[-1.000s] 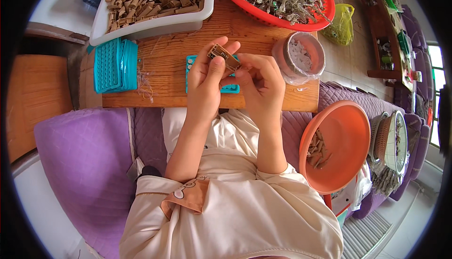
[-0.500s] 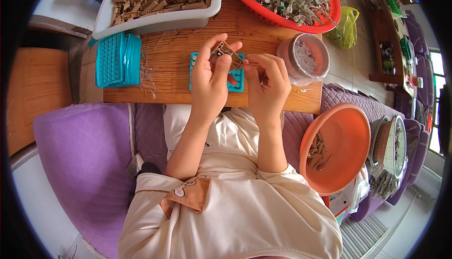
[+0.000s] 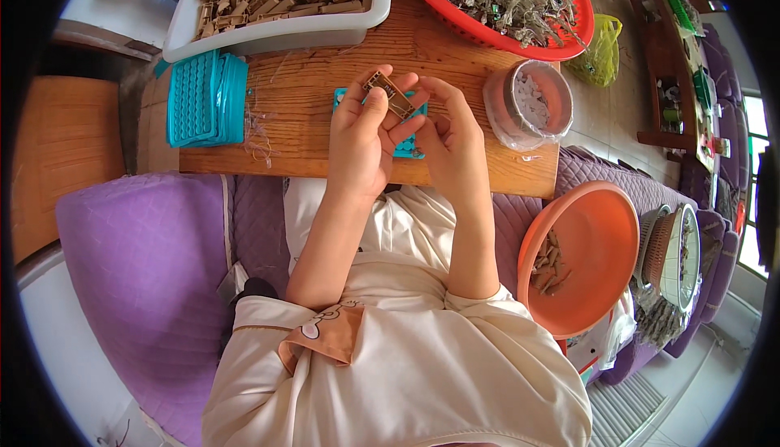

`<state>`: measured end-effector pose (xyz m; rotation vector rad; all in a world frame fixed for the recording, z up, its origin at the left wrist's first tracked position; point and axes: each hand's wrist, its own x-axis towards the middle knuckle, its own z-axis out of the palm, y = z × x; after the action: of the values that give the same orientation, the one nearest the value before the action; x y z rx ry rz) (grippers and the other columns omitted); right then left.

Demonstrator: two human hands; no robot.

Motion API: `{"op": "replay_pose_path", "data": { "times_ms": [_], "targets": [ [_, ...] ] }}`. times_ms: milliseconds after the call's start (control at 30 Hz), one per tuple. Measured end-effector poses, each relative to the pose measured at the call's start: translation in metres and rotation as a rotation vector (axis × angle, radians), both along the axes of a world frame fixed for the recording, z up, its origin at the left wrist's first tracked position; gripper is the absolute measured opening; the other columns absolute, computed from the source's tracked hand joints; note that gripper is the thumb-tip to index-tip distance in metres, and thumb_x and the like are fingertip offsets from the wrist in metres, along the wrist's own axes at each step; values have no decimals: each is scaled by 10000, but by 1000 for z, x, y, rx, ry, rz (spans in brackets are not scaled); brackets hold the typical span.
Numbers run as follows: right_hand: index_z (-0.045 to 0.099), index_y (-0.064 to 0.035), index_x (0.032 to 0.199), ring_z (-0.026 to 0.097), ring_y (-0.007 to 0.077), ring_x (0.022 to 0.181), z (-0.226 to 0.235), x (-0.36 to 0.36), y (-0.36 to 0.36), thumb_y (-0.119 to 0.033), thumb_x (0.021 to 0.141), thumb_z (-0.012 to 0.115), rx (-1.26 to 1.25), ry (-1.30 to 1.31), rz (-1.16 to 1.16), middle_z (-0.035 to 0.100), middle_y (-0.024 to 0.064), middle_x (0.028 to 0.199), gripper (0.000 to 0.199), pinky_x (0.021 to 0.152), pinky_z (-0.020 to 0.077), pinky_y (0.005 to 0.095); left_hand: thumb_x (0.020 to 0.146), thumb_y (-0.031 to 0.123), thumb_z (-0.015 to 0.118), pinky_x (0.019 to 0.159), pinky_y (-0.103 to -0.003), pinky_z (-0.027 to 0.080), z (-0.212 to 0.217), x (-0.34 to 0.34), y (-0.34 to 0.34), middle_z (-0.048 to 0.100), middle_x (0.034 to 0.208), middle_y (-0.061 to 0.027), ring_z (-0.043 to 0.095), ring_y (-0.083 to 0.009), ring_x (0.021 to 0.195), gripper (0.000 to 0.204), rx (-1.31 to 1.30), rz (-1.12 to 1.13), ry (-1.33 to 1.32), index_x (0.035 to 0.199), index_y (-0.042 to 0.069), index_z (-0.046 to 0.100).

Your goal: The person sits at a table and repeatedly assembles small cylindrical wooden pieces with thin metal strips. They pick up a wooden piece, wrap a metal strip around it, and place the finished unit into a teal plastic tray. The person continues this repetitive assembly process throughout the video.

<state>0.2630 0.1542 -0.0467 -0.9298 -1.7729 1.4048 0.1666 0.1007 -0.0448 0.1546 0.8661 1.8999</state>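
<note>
My left hand (image 3: 361, 142) holds a small brown plastic casing (image 3: 390, 96), open-faced and rectangular, between thumb and fingers. It is tilted above the table, with small dark and light details inside it. Close to the casing's lower right end is my right hand (image 3: 455, 138), its thumb and fingers bent together in a pinch. What sits between those fingertips is too small to make out. Below both hands lies a teal tray (image 3: 404, 148) with round hollows, partly hidden by them.
A white bin (image 3: 284, 34) of brown casings and a red basket (image 3: 581, 20) of tangled clear-wrapped parts stand at the back. A stack of teal trays (image 3: 203, 101) is at left. At right are a pink tub (image 3: 497, 106) with white pieces and an orange basin (image 3: 597, 244) holding brown parts.
The casing has turned in my left hand, its open face now more toward me. My right hand has moved slightly left and down. The whole view has shifted slightly.
</note>
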Motion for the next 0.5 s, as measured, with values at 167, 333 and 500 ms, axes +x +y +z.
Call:
{"op": "replay_pose_path", "data": {
  "times_ms": [167, 333, 500],
  "targets": [
    [479, -18, 1120, 559, 178, 728, 1, 6, 5, 97, 709, 474, -131, -22, 58, 552, 129, 991, 426, 632, 454, 265, 911, 144, 403, 831, -352, 502, -13, -3, 3, 541, 1062, -152, 562, -261, 980, 231, 13, -110, -276, 1110, 33, 440],
    [467, 17, 1116, 561, 157, 877, -11, 10, 13, 129, 668, 467, -202, 191, 58, 552, 107, 1031, 462, 694, 464, 249, 900, 134, 432, 843, -352, 486, -10, 2, 4, 537, 1086, -148, 545, -264, 1008, 266, 44, -125, -121, 1138, 17, 430],
    [462, 25, 1101, 541, 92, 868, -9, -1, 9, 82, 723, 521, -322, 314, 0, 565, 83, 976, 387, 720, 466, 217, 896, 89, 425, 779, -266, 486, -4, 12, 6, 539, 1102, -128, 561, -168, 951, 292, -66, -101, 251, 1173, -5, 418]
  ]
}}
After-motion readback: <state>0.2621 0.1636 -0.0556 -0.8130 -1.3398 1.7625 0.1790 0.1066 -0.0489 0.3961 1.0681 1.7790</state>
